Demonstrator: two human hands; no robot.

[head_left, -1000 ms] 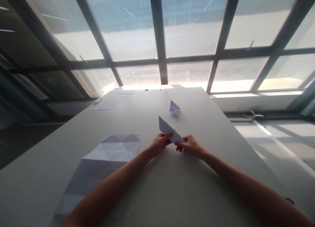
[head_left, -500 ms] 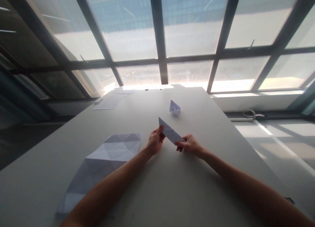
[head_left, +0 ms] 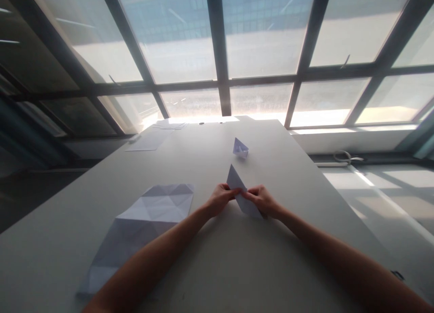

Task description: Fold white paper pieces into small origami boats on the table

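A folded white paper piece [head_left: 236,184], triangular with one tip pointing away from me, is held just above the grey table [head_left: 237,267] in the middle of the view. My left hand [head_left: 219,199] pinches its middle from the left. From the right, my right hand [head_left: 261,201] pinches the same spot, fingertips of both hands almost meeting. The paper's lower corner pokes out under my right hand. A small finished paper boat [head_left: 240,148] stands on the table a little beyond the hands.
A large creased white sheet [head_left: 142,222] lies flat to the left of my left forearm. More flat papers [head_left: 151,139] rest at the table's far left corner. A wall of windows rises behind the table, and cables [head_left: 346,157] lie on the sill at right.
The folded paper has turned from a long slanted shape to a more upright one, tip away from me. Both hands have moved together to pinch its middle.
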